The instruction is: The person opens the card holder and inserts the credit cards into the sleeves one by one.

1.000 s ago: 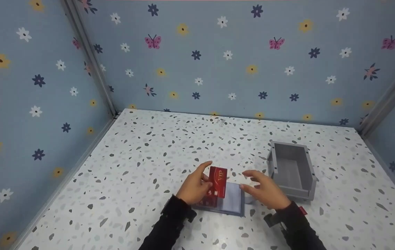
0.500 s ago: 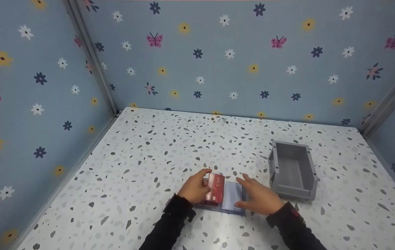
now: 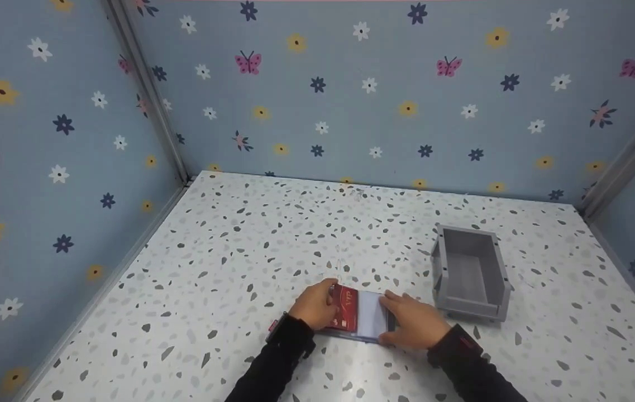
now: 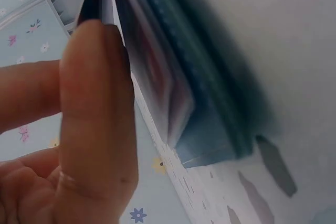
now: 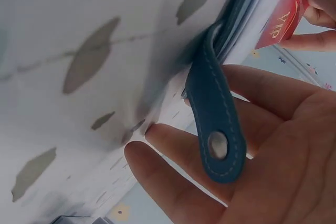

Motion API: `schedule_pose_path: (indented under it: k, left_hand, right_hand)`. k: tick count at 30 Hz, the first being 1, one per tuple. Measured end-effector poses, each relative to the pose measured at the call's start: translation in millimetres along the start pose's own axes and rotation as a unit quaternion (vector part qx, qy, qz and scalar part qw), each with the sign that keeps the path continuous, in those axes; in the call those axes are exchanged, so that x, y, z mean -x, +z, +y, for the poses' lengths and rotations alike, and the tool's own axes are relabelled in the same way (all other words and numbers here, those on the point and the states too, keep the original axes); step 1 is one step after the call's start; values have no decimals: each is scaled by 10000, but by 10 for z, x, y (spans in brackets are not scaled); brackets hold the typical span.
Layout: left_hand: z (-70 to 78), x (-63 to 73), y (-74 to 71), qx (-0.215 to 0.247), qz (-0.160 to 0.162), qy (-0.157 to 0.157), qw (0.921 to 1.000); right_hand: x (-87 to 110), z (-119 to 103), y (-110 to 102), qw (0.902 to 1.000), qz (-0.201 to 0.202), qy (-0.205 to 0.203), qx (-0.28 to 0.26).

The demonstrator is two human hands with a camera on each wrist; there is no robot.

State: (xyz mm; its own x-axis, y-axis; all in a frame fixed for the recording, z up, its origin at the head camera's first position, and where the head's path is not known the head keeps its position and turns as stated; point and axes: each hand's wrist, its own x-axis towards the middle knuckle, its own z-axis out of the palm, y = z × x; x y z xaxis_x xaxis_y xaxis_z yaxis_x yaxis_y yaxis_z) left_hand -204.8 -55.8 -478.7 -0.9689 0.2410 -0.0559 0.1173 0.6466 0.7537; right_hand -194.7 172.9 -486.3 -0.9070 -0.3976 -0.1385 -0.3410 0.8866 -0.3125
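Sliding the red card into the open card holder seems the step in hand. In the head view the holder lies flat on the tabletop; the left hand pinches the card and the right hand presses the holder's right side with fairly straight fingers. The grey bin stands near on the right, with free room behind. In the left wrist view, blurred, the thumb probably lies against the card's edge. In the right wrist view the blue strap lies over the open palm; next, the card must stay level with its pocket.
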Motion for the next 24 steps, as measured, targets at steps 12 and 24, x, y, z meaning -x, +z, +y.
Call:
schedule_pose_path:
  k: [12, 24]
  left_hand:
    - [34, -15, 100, 35, -83, -150, 9998]
    - [105, -104, 178, -539, -166, 400, 9976]
  right_hand:
    - [-6, 3, 5, 9998, 22, 90, -188]
    - [1, 19, 7, 9991, 163, 172, -343]
